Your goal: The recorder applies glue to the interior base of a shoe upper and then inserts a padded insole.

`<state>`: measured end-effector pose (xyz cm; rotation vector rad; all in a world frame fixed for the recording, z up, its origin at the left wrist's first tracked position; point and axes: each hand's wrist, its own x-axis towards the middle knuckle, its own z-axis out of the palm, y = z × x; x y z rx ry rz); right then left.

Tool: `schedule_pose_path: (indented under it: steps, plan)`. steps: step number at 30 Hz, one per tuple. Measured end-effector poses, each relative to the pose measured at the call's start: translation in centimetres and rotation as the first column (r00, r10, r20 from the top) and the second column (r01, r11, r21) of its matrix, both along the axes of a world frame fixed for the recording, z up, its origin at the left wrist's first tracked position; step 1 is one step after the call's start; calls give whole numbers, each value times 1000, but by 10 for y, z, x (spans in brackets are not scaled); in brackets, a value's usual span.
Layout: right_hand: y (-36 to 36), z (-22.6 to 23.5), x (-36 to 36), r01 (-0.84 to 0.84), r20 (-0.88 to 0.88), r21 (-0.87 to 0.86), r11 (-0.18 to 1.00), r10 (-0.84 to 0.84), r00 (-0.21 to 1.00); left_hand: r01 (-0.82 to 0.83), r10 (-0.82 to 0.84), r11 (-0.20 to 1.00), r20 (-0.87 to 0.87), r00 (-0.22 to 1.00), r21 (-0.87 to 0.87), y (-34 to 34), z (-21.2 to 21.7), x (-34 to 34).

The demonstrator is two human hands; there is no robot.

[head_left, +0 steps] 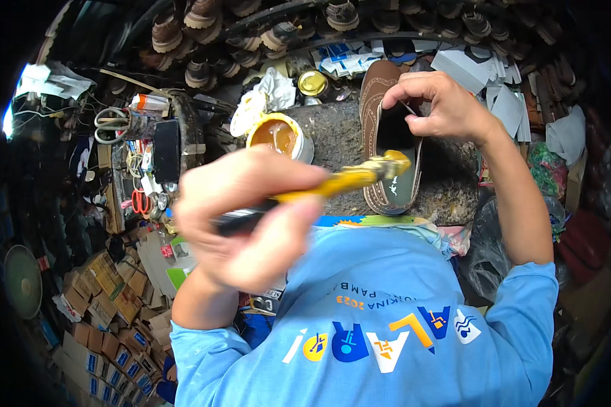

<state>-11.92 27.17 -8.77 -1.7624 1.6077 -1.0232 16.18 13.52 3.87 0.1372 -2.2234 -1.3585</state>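
Observation:
A brush with a yellow handle and glue-caked bristles is in my left hand, its fingers closed round the handle; motion blurs this hand. The brush tip appears over the heel end of a brown shoe, which has punched, stitched decoration and a grey-green insole. Its toe points away from me. My right hand is closed in a pinch at the edge of the shoe's opening. Beyond my left hand stands a white tub of amber glue.
The shoe lies on a dark stone slab. A yellow-lidded tin and crumpled white paper stand behind the tub. Scissors and a dark phone lie left. Cardboard boxes pile lower left; shoes line the back.

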Motion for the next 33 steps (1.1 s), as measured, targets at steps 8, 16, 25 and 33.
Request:
schedule_pose_path:
  steps: [8,16,25,33]
  plan:
    - [-4,-3,-2,-77,23,-59,995,79,997,117,-83,946,125,989,-301,35,-66,-55]
    - [-1,-7,-7,-76,82,-81,994,82,993,136,-108,985,247,963,-102,30,-72,-60]
    - [-4,-5,-4,-50,117,-37,998,54,992,117,-95,985,162,982,-129,30,-94,-71]
    - [-2,-3,-4,-47,111,-45,998,51,993,187,-162,979,254,954,-78,28,-78,-65]
